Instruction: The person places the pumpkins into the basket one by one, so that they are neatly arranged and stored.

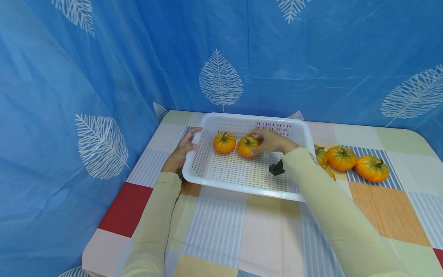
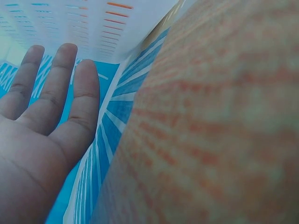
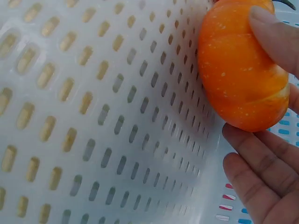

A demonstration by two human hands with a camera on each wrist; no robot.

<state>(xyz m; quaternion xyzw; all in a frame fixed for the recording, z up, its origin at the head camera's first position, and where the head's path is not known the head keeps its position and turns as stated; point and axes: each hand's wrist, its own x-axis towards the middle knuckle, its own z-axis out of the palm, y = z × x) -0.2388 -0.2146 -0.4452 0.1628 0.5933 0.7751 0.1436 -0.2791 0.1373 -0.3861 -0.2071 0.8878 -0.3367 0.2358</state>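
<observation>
In the head view a white plastic basket (image 1: 238, 186) with slotted walls stands on the table. Two small orange pumpkins are inside it. One pumpkin (image 1: 224, 142) sits near the basket's left wall. The other pumpkin (image 1: 247, 146) is held by my right hand (image 1: 271, 141), thumb on one side and fingers on the other, as the right wrist view shows with the pumpkin (image 3: 243, 70) close up. My left hand (image 1: 181, 152) is at the basket's left end, its fingers extended by the rim. In the left wrist view the left hand (image 2: 42, 121) has straight, spread fingers.
Several more pumpkins (image 1: 341, 158) lie on the tablecloth right of the basket, partly hidden by the right sleeve. A patchwork-patterned cloth (image 1: 270, 238) covers the table. Blue curtains (image 1: 173, 46) with white leaf prints hang behind and to the left.
</observation>
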